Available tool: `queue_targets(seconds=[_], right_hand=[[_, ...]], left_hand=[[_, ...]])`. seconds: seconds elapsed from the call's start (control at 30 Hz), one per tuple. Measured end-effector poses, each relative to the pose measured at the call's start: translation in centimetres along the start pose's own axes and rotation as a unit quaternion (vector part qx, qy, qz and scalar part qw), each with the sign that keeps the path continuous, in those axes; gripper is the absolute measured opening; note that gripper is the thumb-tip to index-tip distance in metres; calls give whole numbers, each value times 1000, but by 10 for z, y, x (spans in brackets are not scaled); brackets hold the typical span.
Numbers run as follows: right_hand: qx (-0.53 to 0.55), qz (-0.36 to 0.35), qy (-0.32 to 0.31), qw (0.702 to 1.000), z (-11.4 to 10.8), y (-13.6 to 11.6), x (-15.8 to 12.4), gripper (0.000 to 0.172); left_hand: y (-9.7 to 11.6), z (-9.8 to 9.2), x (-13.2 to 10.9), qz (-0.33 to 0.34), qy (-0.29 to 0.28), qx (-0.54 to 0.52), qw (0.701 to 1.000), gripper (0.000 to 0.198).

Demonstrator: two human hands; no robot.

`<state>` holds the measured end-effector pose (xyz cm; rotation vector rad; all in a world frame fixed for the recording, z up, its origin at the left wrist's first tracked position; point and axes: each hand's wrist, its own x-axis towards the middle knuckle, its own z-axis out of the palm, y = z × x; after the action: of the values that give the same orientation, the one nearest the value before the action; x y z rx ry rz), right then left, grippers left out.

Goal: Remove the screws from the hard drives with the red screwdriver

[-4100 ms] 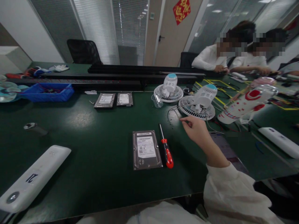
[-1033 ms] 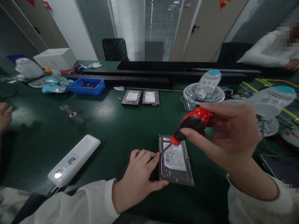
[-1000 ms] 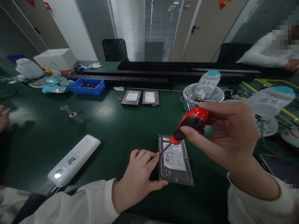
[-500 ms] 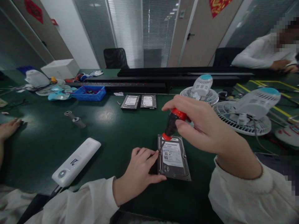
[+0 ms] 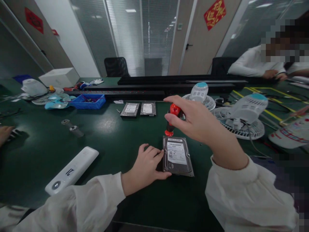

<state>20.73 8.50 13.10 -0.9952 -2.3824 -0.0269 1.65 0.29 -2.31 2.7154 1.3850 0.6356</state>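
A hard drive (image 5: 178,156) with a white label lies flat on the green table in front of me. My left hand (image 5: 147,164) holds it at its near left corner, fingertips on the left edge and thumb at the front edge. My right hand (image 5: 193,119) is wrapped around the red and black handle of a screwdriver (image 5: 170,127). The screwdriver stands nearly upright over the drive's upper left part. Its shaft is hard to see against the drive, so I cannot tell exactly where the tip rests.
Two more hard drives (image 5: 130,110) lie farther back beside a blue tray (image 5: 89,102). White fans (image 5: 248,111) stand at the right. A white device (image 5: 72,170) and metal cylinders (image 5: 76,130) are on the left. Another person's hand (image 5: 5,132) shows at the left edge; a person (image 5: 256,61) sits far right.
The screwdriver has gone from leaning to nearly upright, and its lower end has shifted toward the drive's far left corner. My left hand stays at the drive. The view has turned slightly.
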Motion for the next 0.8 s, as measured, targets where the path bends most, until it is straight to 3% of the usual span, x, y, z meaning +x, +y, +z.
queue_targets(seconds=[0.1,0.17,0.27,0.4,0.47,0.6,0.8], right_hand=[[-43,41,6,998,-4,2,-2,42],[7,3,-11,1000,-7,4,-3,37],[46,-41,-13,998,-11,4,-3,42],[-11,9,9,1000,-13,4,-2,43],[13,-22,6,1000,-13,4,-2,39],[80,-94,-23,992,-12,4,-3,46],[-8,-24,-6,1000,-11,-4,-6,45]], left_hand=[[1,2,1,12,8,17,1000,69],[1,3,-1,18,10,24,1000,68],[0,4,-4,25,6,20,999,69],[0,4,-4,19,7,14,1000,70],[0,4,-4,16,8,13,1000,70],[0,5,-4,10,3,10,1000,69],[-1,5,-5,6,-8,9,1000,66]])
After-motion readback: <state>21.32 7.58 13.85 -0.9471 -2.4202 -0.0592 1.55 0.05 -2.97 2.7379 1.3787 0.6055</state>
